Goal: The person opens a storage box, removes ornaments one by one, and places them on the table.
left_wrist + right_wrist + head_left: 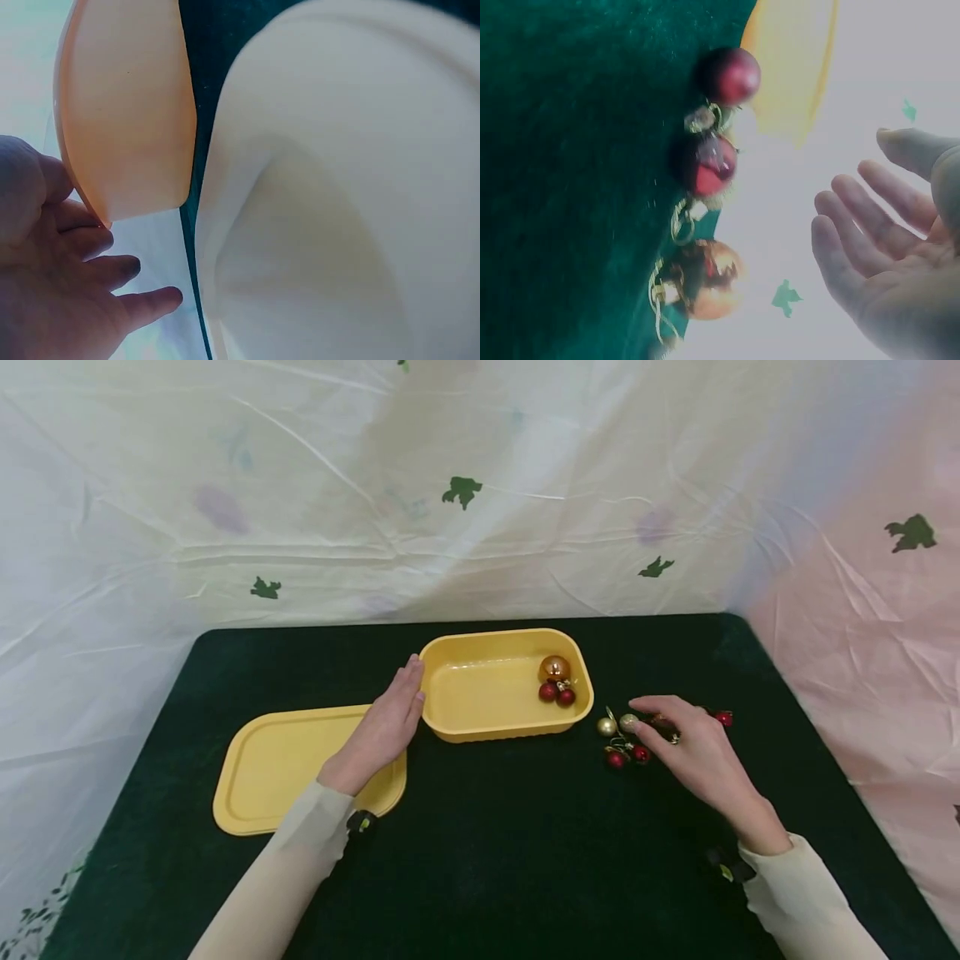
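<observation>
A yellow plastic container (480, 689) stands on the dark green table. Inside, at its right end, lie a copper-coloured bauble (555, 668) and two small red baubles (557, 693). My left hand (382, 718) rests against the container's left end, its fingers extended; the left wrist view shows fingertips at the rim. Above several loose baubles to the container's right hovers my right hand (693, 747), thumb and fingers apart. Near its thumb are gold baubles (606, 727) and red baubles (616, 759); others are partly hidden under the hand. In the right wrist view nothing is in its grasp.
A yellow lid (277, 768) lies flat left of the container, partly beneath the left forearm. One red bauble (723, 718) shows beyond the right hand. A pale patterned cloth (525, 552) hangs behind the table (480, 860).
</observation>
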### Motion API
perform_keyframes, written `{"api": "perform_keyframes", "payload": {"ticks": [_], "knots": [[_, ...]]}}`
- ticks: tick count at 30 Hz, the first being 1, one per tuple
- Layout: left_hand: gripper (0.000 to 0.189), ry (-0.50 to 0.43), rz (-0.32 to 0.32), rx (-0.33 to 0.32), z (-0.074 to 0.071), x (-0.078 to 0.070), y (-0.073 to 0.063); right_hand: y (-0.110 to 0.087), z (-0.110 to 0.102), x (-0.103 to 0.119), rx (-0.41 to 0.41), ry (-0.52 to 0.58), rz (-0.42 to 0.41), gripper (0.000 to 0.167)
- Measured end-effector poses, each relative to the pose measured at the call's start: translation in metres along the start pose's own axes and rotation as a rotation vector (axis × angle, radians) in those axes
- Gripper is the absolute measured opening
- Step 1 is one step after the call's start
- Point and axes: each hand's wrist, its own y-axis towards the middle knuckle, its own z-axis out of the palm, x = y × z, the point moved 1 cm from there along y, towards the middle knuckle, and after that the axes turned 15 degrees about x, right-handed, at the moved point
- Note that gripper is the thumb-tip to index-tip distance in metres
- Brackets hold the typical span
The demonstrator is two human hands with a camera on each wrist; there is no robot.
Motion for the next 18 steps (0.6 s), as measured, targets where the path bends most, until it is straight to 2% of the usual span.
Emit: {"api": "perform_keyframes", "payload": {"ticks": [5,9,11,14,18], "knots": [[0.056,0.081,-0.036,-0.050,-0.005,-0.004,0.002,0.019,0.007,0.000,0.041,0.040,0.006,0.039],[0.052,0.159,-0.037,-0.142,-0.009,-0.014,0.006,0.033,0.011,0.001,0.114,0.063,0.037,0.051],[0.049,0.188,-0.005,-0.195,-0.009,-0.023,0.009,0.038,0.012,0.001,0.150,0.073,0.054,0.056],[0.044,0.195,0.079,-0.248,-0.006,-0.041,0.017,0.044,0.015,0.000,0.177,0.072,0.067,0.061],[0.039,0.140,0.186,-0.237,0.002,-0.065,0.030,0.049,0.020,0.001,0.188,0.078,0.066,0.063]]}}
